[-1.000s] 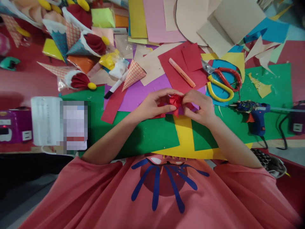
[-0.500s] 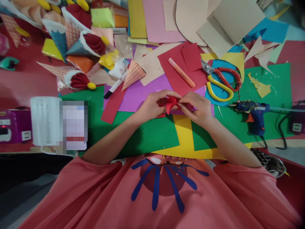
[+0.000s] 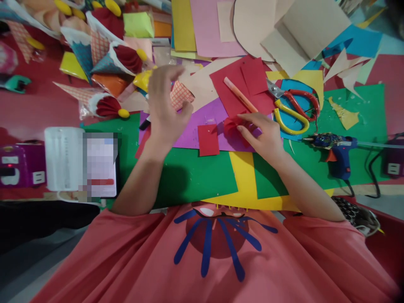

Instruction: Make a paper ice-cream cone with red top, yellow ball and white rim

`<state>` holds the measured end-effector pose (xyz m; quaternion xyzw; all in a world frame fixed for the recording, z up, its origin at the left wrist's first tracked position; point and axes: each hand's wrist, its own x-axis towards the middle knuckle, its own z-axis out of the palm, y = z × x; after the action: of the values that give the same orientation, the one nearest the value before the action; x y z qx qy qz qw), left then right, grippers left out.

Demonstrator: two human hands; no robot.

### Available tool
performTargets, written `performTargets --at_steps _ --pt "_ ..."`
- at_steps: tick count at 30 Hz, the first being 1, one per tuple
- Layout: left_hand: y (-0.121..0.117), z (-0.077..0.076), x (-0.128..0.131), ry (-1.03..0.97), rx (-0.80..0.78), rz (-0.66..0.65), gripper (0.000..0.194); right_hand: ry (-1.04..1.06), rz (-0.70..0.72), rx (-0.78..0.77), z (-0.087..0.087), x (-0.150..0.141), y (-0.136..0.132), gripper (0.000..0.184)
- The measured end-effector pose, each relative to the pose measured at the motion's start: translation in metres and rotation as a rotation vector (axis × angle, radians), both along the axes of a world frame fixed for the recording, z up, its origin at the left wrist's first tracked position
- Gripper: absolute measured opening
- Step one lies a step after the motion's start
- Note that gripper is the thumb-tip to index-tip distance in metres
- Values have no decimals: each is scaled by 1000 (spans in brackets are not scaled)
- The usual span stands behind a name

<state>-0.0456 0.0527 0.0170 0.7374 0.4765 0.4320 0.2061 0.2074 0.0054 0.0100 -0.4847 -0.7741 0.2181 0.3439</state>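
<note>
My right hand [image 3: 263, 136] pinches a folded red piece of paper [image 3: 231, 126], gathered at one end and fanned out at the other, above the purple sheet [image 3: 210, 110]. My left hand [image 3: 164, 103] is raised, fingers apart and slightly blurred, holding nothing. Just behind it lies an orange checkered cone [image 3: 181, 97], partly covered by the hand. A black-capped marker [image 3: 145, 123] shows only its end beside my left wrist. Between the hands, a small red rectangle [image 3: 208, 141] of paper rests on the purple sheet.
Scissors [image 3: 292, 105] and a glue gun [image 3: 339, 149] lie at the right. An orange marker [image 3: 240, 94] rests on red paper. Several decorated cones [image 3: 126, 59] crowd the upper left; a phone [image 3: 101, 168] lies at the left. Green sheets [image 3: 202, 174] cover the front.
My left hand has let go of the red paper and moved left and up to the checkered cone. My right hand keeps the paper. The small red rectangle is now uncovered.
</note>
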Motion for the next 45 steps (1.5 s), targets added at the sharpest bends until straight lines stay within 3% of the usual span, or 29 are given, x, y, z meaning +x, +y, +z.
performTargets --at_steps 3,5,10,12,15,20,23,26,28,30,33,38,42,45 --pt "9 -8 -16 113 -110 123 51 34 3 -38 -3 0 1 28" --pt "14 -21 -24 143 -161 138 58 62 9 -48 -4 0 1 32" --pt "24 -47 -37 59 -116 33 48 85 -21 -83 -2 2 3 31" --pt "25 -43 -36 88 -137 46 48 91 -44 -116 4 5 2 31" --pt "19 -25 -23 126 -182 12 52 96 -114 -143 19 15 -7 30" --pt "1 3 0 2 -149 -311 46 -62 -337 -143 48 56 -42 13" --pt "-7 9 4 -13 -214 -369 50 -275 -527 -110 56 94 -71 10" --pt "-14 11 5 -76 -264 -408 52 -547 -840 -167 55 132 -101 23" --pt "-19 10 6 -144 -301 -431 54 -648 -894 -342 50 151 -116 41" --pt "-25 8 9 -176 -333 -455 54 -680 -842 -451 44 163 -123 56" --pt "-30 3 14 -190 -315 -500 53 -648 -901 -496 34 170 -116 59" --pt "-32 -5 16 -227 -334 -558 55 -564 -977 -631 27 183 -94 40" --pt "-34 -9 17 -217 -348 -565 53 -361 -1004 -754 33 188 -89 38" --pt "-35 -12 17 -207 -283 -579 56 8 -1022 -719 42 173 -87 34"
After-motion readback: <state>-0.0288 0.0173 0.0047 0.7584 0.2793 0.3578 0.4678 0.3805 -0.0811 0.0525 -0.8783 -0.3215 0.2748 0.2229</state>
